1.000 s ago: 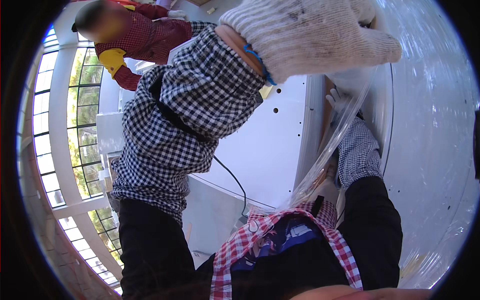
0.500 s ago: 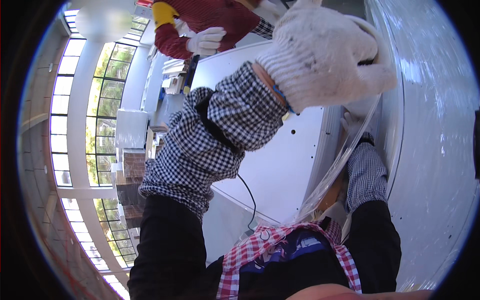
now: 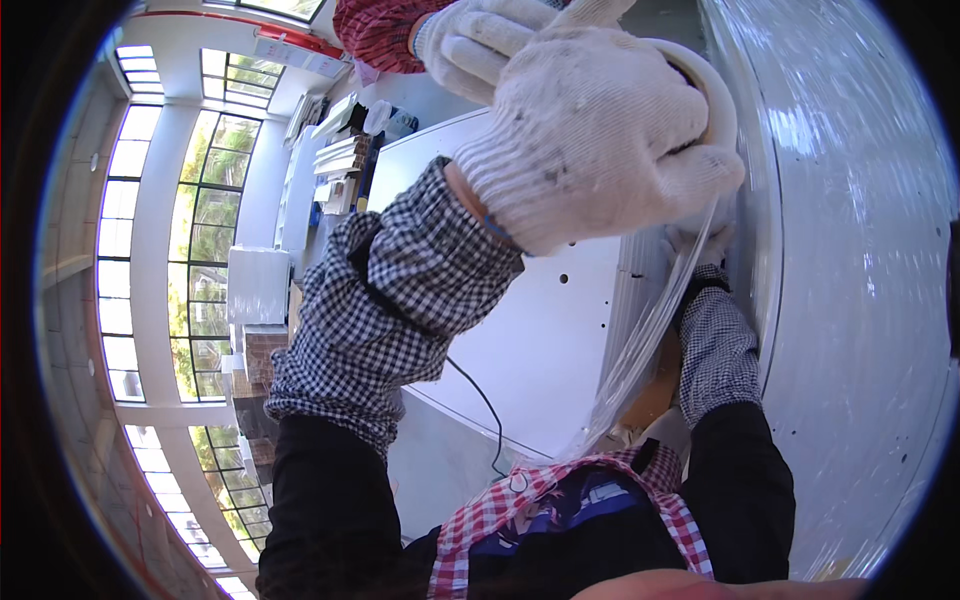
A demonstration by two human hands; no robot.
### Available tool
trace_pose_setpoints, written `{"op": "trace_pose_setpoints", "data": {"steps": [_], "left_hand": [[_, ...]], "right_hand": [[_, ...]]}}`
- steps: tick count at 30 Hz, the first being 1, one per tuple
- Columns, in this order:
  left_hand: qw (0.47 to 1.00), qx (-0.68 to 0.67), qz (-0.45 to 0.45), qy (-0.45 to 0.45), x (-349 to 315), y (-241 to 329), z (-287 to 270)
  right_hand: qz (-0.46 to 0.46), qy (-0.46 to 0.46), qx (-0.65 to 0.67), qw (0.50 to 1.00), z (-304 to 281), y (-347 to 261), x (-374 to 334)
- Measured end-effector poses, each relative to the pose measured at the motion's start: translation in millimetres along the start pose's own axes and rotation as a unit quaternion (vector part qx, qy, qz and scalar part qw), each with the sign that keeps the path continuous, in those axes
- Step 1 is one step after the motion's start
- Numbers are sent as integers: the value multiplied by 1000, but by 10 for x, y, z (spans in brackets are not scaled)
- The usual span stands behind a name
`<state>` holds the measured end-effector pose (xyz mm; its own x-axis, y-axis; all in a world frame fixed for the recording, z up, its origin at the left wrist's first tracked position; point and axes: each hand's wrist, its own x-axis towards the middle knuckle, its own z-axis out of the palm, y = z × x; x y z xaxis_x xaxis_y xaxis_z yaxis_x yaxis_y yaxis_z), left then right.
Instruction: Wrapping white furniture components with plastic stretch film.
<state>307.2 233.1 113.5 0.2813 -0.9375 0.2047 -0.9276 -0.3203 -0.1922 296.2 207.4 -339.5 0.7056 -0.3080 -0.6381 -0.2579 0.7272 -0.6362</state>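
Farthest left among the hands, we saw a co-worker's gloved hand (image 3: 480, 50), just beside our own left hand (image 3: 600, 140). Our left fingers were curled in a firm grasp on a pale roll (image 3: 722, 95), which lay at their right side with its round rim facing up. We judged that its long axis ran downward, away from our eyes. From beneath that grasp a gathered band of clear film (image 3: 640, 350) slanted near and left, toward our apron (image 3: 480, 505). Our right hand (image 3: 700, 242) was lower and nearer our body, below the roll; we could not tell whether it touched the roll, or how its fingers stood.

Across the room, tall windows (image 3: 195, 230) ran down the left, with a brownish stack (image 3: 262, 355) beside them. A dark cable (image 3: 488, 395) trailed near a white panel (image 3: 530, 325) with small holes, which lay under our left sleeve (image 3: 400, 290). Farthest right stood a broad, film-covered surface (image 3: 860, 260).
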Motion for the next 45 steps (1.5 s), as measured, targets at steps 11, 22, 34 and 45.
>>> {"op": "trace_pose_setpoints", "data": {"steps": [11, 22, 34, 45], "left_hand": [[994, 84, 46, -43, -137, 53, -322], [998, 53, 5, 34, -178, -22, -62], [990, 28, -99, -94, -340, -94, 206], [954, 38, -149, -258, -540, -215, 780]], "right_hand": [[-110, 36, -200, 973, 159, 682, 551], [-103, 69, -239, 963, -34, 391, 313], [182, -147, 332, 914, 240, 76, 202], [51, 144, -264, 952, 143, -234, 39]]}}
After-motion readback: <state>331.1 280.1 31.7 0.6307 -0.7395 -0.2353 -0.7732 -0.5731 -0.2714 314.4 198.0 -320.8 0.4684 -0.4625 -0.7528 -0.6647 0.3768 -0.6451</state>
